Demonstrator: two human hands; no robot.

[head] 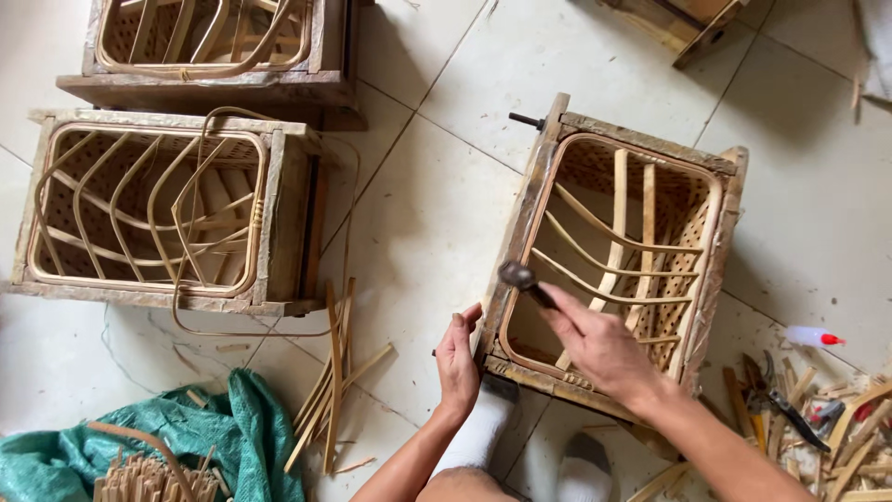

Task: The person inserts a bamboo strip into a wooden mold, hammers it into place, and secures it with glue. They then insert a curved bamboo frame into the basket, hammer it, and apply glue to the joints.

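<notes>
Three wooden box frames with woven cane baskets inside them stand on the tiled floor [437, 223]. The landmark is the frame being worked on [613, 256], a worn, pale, chipped wooden mould, open at the top, with a rounded cane rim fitted just inside its edges. Inside it, two flat upright slats cross several thin curved cane ribs, and the walls show a fine perforated weave. A dark bolt [526, 120] sticks out of its far left corner.

The left hand [457, 361] lies flat against the frame's near left corner, fingers together and pressed to the wood, clamping nothing. The right hand [599, 344] is closed around the handle of a small hammer [520, 277], whose dark head sits on the frame's left rim. Two feet in white socks [483, 432] brace the frame's near side.

Well to the left of this frame stands a second frame [158, 209] with loose cane loops spilling out, and beyond that a third [209, 46], partly cut off. Between the second frame and the worked one lies a bundle of flat cane strips [333, 381]. Near left is one green mesh sack [232, 428] with short sticks. To the right of the frame lie one small white bottle with a red cap [810, 337], pliers [776, 395] and cane offcuts.
</notes>
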